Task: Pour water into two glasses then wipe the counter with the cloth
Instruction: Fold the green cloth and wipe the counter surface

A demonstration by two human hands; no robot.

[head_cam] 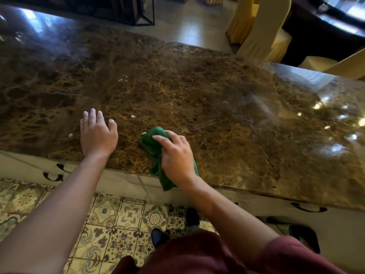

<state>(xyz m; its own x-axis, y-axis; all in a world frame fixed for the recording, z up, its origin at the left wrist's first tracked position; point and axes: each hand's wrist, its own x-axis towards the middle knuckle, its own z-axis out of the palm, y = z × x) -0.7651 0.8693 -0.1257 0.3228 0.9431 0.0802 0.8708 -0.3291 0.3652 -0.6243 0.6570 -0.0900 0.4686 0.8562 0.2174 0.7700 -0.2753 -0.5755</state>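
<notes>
- Brown marble worktop (197,91) carrying everything; no glasses showing.
- Left hand (96,133) resting flat, fingers spread, holding nothing, left of the cloth.
- Right hand (175,155), grip bunching the green cloth (153,143) at the worktop's near edge.
- White droplets (132,116) lying just beyond the cloth: best sweeping outward with overlapping, flatter passes.

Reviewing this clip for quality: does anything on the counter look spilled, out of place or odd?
Small pale spots dot the marble counter near both hands, possibly droplets or crumbs. The green cloth under the right hand hangs over the front edge. No glasses are in view.
</notes>
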